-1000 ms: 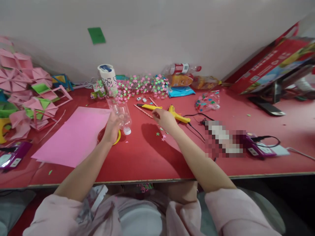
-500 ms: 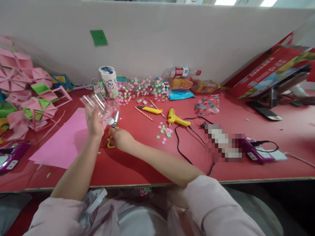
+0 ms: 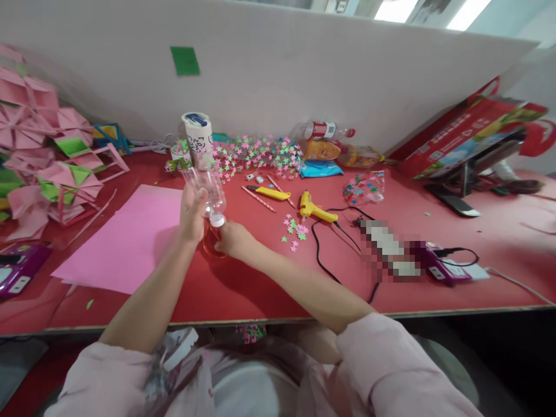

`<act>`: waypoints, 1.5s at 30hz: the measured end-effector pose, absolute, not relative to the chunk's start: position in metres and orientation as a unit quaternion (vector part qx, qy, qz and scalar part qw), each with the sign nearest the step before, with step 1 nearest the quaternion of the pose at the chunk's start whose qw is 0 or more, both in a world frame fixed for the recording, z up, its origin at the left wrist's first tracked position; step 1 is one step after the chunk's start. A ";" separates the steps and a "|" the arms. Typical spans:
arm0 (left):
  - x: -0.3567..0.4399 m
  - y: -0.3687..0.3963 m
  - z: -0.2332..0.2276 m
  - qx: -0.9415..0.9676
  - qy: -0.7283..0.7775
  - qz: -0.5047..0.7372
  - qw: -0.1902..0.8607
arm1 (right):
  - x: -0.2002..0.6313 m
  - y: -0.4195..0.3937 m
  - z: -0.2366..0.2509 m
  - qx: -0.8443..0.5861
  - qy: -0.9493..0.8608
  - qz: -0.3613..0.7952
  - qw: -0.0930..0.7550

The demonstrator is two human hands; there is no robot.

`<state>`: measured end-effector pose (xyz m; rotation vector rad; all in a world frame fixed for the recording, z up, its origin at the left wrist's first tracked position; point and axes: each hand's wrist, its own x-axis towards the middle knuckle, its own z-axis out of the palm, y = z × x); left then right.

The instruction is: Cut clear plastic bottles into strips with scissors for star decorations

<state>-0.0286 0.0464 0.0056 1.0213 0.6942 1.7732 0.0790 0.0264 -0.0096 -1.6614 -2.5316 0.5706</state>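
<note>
1. Holds a clear bottle (image 3: 212, 197) near 9 o'clock from mid-view, over the red table (image 3: 260, 284), tilted, white cap (image 3: 217, 220) towards 5 o'clock.
2. Wraps the left hand (image 3: 192, 214) round the bottle's side in a closed grip.
3. Folds the right hand (image 3: 234, 238) closed just beside the cap, its grip apparently on the scissors (image 3: 208, 248); can see only an orange loop, cannot make out the blades.
4. Looks to be at the step of taking up scissors beside the bottle; cannot tell whether blades touch it.
5. Probably calls next for steadying the bottle, seating the scissors properly and minding the left hand.
6. Counting from the bottle, find pink sheets (image 3: 130, 237) at 8, cup (image 3: 197, 133) at 12, knife (image 3: 271, 193) and glue gun (image 3: 319, 212) at 3, loose stars (image 3: 302, 230) near 4.
</note>
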 end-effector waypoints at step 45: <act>-0.006 0.022 0.005 0.491 0.320 0.471 0.660 | 0.207 0.025 0.029 -0.460 -0.569 0.525 0.435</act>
